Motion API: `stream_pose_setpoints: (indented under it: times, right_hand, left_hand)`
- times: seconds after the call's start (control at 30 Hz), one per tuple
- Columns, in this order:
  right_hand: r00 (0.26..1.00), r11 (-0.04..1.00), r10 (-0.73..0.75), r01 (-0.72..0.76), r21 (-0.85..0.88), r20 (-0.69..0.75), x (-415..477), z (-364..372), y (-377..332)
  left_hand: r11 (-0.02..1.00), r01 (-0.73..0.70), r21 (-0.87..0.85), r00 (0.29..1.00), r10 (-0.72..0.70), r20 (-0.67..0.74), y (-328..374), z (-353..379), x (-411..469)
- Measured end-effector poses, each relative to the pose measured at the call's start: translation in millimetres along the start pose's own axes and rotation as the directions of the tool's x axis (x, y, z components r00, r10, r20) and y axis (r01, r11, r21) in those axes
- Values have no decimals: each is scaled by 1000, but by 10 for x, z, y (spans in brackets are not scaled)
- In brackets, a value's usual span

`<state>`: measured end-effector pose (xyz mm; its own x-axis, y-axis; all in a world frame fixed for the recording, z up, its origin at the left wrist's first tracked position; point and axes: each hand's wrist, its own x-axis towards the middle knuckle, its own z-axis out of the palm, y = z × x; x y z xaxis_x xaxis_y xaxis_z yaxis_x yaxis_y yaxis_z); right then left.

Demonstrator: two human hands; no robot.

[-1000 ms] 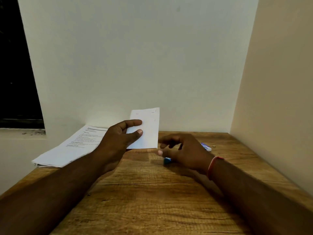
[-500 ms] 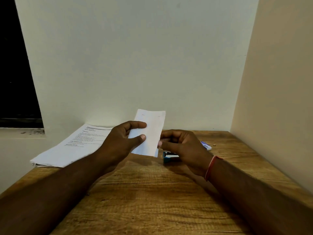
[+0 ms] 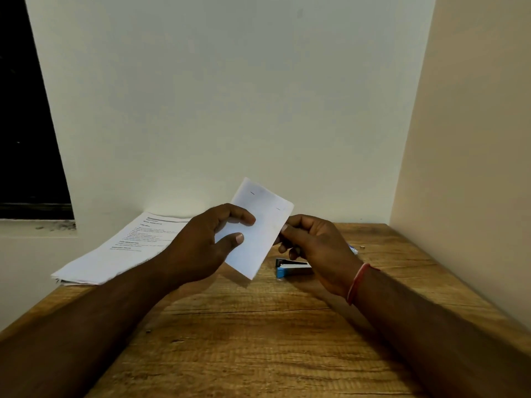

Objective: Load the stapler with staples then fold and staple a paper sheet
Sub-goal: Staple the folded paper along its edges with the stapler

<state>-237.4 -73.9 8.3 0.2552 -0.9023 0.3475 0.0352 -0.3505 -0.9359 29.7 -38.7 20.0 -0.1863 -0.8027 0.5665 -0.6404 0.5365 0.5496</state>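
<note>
Holding a folded white paper sheet (image 3: 258, 225) tilted in the air above the brown wooden tabletop (image 3: 258, 340), lower corner pointing down. Gripping it with the left hand (image 3: 207, 239) — pressing the thumb on the near face and curling the fingers over the upper left edge. Pinching its right edge with the right hand (image 3: 313, 245), fingers curled in, apparently holding nothing else. Leaving the small blue, white and black stapler (image 3: 291, 268) lying on the tabletop just below the right hand, untouched by either hand and seemingly closed. Judging the fold as done, going by the narrow, doubled look of the sheet. Noticing two short dark marks near its top edge — possibly staples already driven in, though too small for being sure. Judging the loading as probably done as well, yet not seeing inside the stapler. Spotting a small blue and white object (image 3: 354, 249), perhaps the staple box, peeking out behind the right hand, and a loose stack of printed white pages (image 3: 115, 254) lying at the left rear of the tabletop. Remaining at most: stapling, if those marks are only print, then setting the sheet down.
</note>
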Motion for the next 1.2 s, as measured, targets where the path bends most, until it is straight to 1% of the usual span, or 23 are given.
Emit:
stream_pose_setpoints:
  times: [0.07, 0.1, 0.17, 0.23, 0.3, 0.33, 0.37, 0.4, 0.47, 0.53, 0.6, 0.7, 0.77, 0.83, 0.9, 0.97, 1.03, 1.2]
  right_hand:
    - [1000, 1000, 8, -8, -2, 3, 0, 8, 4]
    - [1000, 1000, 10, -10, -2, 6, -4, 21, 8]
    - [1000, 1000, 12, -12, 13, 7, -20, 55, 15]
    - [1000, 999, 17, -17, 41, 2, -39, 94, 17]
    - [1000, 998, 20, -20, 63, -1, -63, 136, 10]
    - [1000, 998, 18, -17, 61, -5, -76, 154, 2]
    - [1000, 998, 12, -11, 54, -12, -88, 169, -8]
    - [1000, 999, 6, -5, 53, -18, -101, 183, -18]
    - [1000, 994, 12, -11, 109, -15, -124, 211, -37]
    - [999, 980, 41, -40, 195, 0, -143, 231, -56]
    - [999, 973, 51, -54, 225, 18, -155, 236, -66]
    - [999, 976, 37, -44, 212, 37, -153, 240, -62]
    - [999, 979, 27, -32, 199, 31, -145, 243, -54]
    - [1000, 984, 14, -18, 180, 24, -137, 237, -40]
    - [1000, 989, 4, -7, 150, 23, -135, 228, -33]
    - [1000, 994, -4, 2, 106, 19, -136, 222, -34]
    - [999, 998, -27, 25, 51, 28, -141, 221, -44]
    - [991, 993, -80, 89, -82, 104, -186, 267, -89]
  left_hand:
    - [1000, -8, 21, 1000, 8, -6, 29, 14, -2]
    - [998, -21, 60, 999, 23, -32, 43, 35, -3]
    - [988, -42, 146, 989, 61, -134, 103, 84, -12]
    - [977, -80, 197, 964, 126, -233, 197, 117, -31]
    - [949, -145, 281, 943, 219, -252, 257, 173, -56]
    - [940, -161, 300, 940, 239, -242, 274, 211, -72]
    - [949, -156, 275, 946, 224, -235, 294, 247, -88]
    - [967, -135, 215, 955, 185, -231, 314, 279, -99]
    - [990, -88, 106, 967, 110, -229, 323, 334, -101]
    - [996, -75, 47, 968, 84, -237, 298, 369, -93]
    - [997, -76, -13, 967, 70, -246, 285, 363, -87]
    - [999, -34, -35, 970, 24, -244, 282, 339, -70]
    - [997, 38, -74, 976, -53, -213, 274, 327, -47]
    - [976, 112, -187, 975, -144, -169, 251, 317, -25]
    - [947, 157, -278, 970, -201, -134, 238, 304, -18]
    - [952, 150, -265, 974, -189, -129, 231, 296, -24]
    - [966, 108, -236, 979, -145, -145, 250, 298, -39]
    - [980, 1, -197, 973, -46, -225, 308, 334, -33]
